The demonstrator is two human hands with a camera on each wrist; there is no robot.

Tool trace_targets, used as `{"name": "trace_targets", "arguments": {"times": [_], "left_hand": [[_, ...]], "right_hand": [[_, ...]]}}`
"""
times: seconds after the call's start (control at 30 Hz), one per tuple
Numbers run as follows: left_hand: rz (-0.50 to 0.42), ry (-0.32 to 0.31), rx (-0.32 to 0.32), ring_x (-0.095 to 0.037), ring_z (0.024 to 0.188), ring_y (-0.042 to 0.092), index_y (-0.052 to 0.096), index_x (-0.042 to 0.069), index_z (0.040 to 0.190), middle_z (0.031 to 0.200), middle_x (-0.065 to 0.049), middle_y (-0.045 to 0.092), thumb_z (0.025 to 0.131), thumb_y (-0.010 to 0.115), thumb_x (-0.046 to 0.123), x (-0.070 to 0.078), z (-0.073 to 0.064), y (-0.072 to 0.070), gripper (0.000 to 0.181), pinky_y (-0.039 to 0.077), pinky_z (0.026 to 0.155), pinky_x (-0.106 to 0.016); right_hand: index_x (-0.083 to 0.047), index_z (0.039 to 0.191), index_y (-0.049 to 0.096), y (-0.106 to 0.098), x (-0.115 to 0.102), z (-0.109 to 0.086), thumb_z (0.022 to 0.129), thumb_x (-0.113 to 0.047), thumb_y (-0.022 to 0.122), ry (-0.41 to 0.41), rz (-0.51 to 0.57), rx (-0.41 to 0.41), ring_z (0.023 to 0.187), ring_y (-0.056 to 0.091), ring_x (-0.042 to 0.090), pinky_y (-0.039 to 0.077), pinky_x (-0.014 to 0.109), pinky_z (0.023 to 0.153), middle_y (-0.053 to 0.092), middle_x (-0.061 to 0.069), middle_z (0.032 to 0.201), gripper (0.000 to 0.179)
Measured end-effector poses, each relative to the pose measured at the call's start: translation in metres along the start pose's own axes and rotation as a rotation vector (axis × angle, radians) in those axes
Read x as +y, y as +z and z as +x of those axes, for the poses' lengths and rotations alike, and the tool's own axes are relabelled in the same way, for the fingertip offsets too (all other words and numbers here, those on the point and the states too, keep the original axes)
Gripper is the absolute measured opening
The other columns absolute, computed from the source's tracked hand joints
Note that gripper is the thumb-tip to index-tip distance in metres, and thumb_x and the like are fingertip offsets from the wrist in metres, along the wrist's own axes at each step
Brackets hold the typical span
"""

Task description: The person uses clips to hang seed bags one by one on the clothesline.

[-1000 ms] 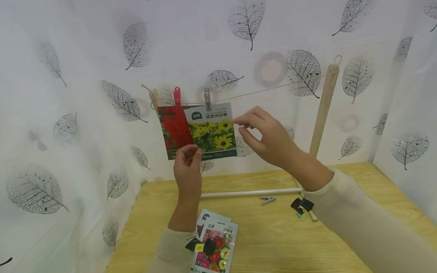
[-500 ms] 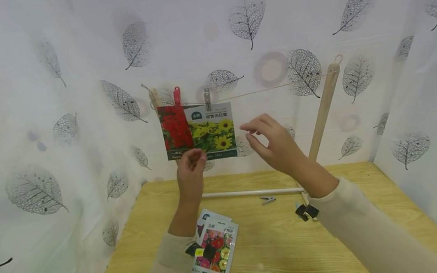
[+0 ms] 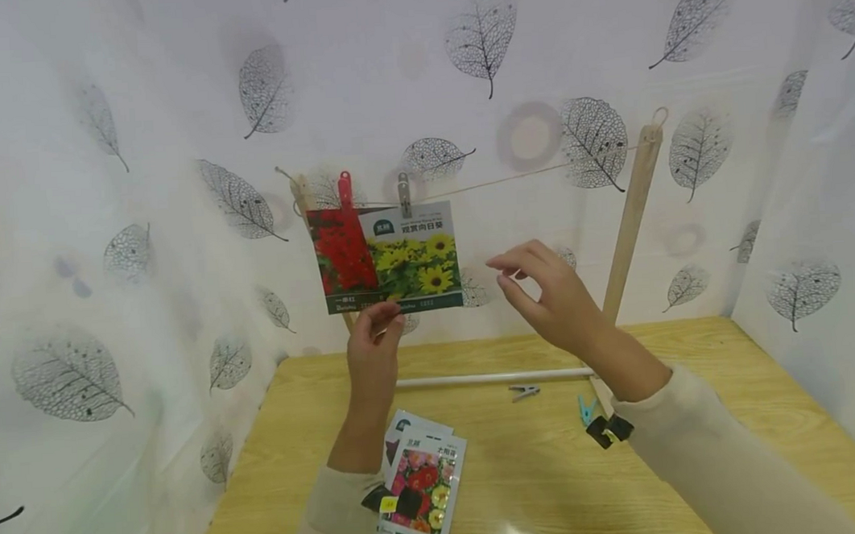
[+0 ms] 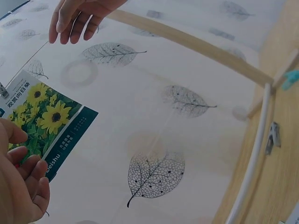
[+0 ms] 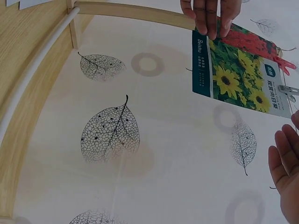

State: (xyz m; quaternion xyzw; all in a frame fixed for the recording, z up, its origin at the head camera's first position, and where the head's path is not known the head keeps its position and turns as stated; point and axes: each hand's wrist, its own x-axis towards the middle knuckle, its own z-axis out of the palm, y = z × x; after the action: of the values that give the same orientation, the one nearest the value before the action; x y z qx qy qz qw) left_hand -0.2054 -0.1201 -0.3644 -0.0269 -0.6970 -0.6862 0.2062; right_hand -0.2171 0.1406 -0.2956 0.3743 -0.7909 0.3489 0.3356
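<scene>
A seed packet with yellow sunflowers [image 3: 427,259] hangs from a string [image 3: 517,179] by a grey clothespin [image 3: 405,195]. Left of it, partly covered by it, a packet with red flowers [image 3: 343,251] hangs under a red clothespin [image 3: 346,192]. My left hand [image 3: 374,350] is at the packets' lower edges, fingers loosely bent; in the right wrist view its fingertips [image 5: 211,30] overlap the sunflower packet's bottom, and contact is hard to tell. To the right, apart from the packets, my right hand [image 3: 554,301] hovers with relaxed fingers and nothing in it.
On the wooden table [image 3: 510,464] lie a packet with colourful flowers [image 3: 423,493] and another packet [image 3: 424,422] partly beneath it. A loose grey clothespin [image 3: 524,392] and a teal clothespin [image 3: 587,410] lie farther right. A wooden post [image 3: 631,216] and white rod [image 3: 491,378] form the frame.
My right hand has moved right and down, away from the sunflower packet's edge. My left hand has slipped slightly down and right along the packets' bottoms. Both packets stay hanging.
</scene>
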Motion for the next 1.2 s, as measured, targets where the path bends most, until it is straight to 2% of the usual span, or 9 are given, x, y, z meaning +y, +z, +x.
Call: {"name": "trace_targets", "arguments": {"times": [0.17, 0.4, 0.6, 0.87, 1.0, 1.2], "left_hand": [[-0.019, -0.005, -0.001, -0.02, 0.115, 0.061, 0.063, 0.003, 0.122, 0.124, -0.014, 0.064, 0.099, 0.064, 0.011, -0.003, -0.003, -0.001, 0.025, 0.05, 0.089, -0.015], [-0.024, -0.053, -0.009, -0.017, 0.114, 0.061, 0.063, 0.003, 0.123, 0.125, -0.015, 0.064, 0.098, 0.064, 0.011, -0.01, -0.01, -0.003, 0.026, 0.051, 0.089, -0.016], [-0.035, -0.069, -0.055, -0.019, 0.118, 0.061, 0.062, 0.004, 0.128, 0.127, -0.012, 0.064, 0.099, 0.064, 0.012, -0.017, -0.015, -0.005, 0.03, 0.052, 0.094, -0.017], [-0.007, -0.118, -0.1, -0.022, 0.122, 0.059, 0.059, 0.005, 0.133, 0.129, -0.011, 0.063, 0.099, 0.063, 0.011, -0.025, -0.022, -0.008, 0.035, 0.051, 0.095, -0.016], [0.004, -0.143, -0.112, -0.025, 0.126, 0.059, 0.06, 0.006, 0.132, 0.132, -0.011, 0.063, 0.097, 0.066, 0.009, -0.03, -0.024, -0.01, 0.036, 0.052, 0.098, -0.02], [0.047, -0.172, -0.114, -0.025, 0.129, 0.058, 0.061, 0.011, 0.133, 0.134, -0.009, 0.063, 0.097, 0.066, 0.012, -0.038, -0.028, -0.011, 0.036, 0.051, 0.106, -0.034]], "right_hand": [[-0.006, 0.121, 0.069, 0.001, 0.005, -0.01, 0.096, -0.004, 0.064, 0.028, 0.007, -0.006, 0.099, 0.06, 0.018, 0.048, 0.022, 0.081, 0.066, 0.007, 0.113, 0.026], [-0.006, 0.121, 0.069, 0.003, 0.011, -0.024, 0.097, -0.005, 0.064, 0.08, -0.005, -0.014, 0.099, 0.061, 0.017, 0.048, 0.021, 0.081, 0.066, 0.006, 0.114, 0.025], [-0.007, 0.122, 0.068, 0.005, 0.015, -0.035, 0.097, -0.005, 0.064, 0.115, -0.004, -0.029, 0.1, 0.062, 0.017, 0.052, 0.028, 0.087, 0.066, 0.005, 0.116, 0.025], [-0.01, 0.124, 0.067, 0.006, 0.023, -0.052, 0.098, -0.006, 0.064, 0.189, 0.046, -0.053, 0.102, 0.062, 0.014, 0.053, 0.022, 0.088, 0.066, 0.004, 0.119, 0.027], [-0.011, 0.126, 0.066, 0.007, 0.024, -0.061, 0.1, -0.01, 0.062, 0.254, 0.07, -0.072, 0.103, 0.06, 0.01, 0.053, 0.021, 0.09, 0.064, 0.004, 0.121, 0.026], [-0.014, 0.127, 0.065, 0.008, 0.027, -0.076, 0.102, -0.015, 0.061, 0.327, 0.067, -0.096, 0.104, 0.06, 0.006, 0.053, 0.021, 0.091, 0.063, 0.0, 0.123, 0.026]]}}
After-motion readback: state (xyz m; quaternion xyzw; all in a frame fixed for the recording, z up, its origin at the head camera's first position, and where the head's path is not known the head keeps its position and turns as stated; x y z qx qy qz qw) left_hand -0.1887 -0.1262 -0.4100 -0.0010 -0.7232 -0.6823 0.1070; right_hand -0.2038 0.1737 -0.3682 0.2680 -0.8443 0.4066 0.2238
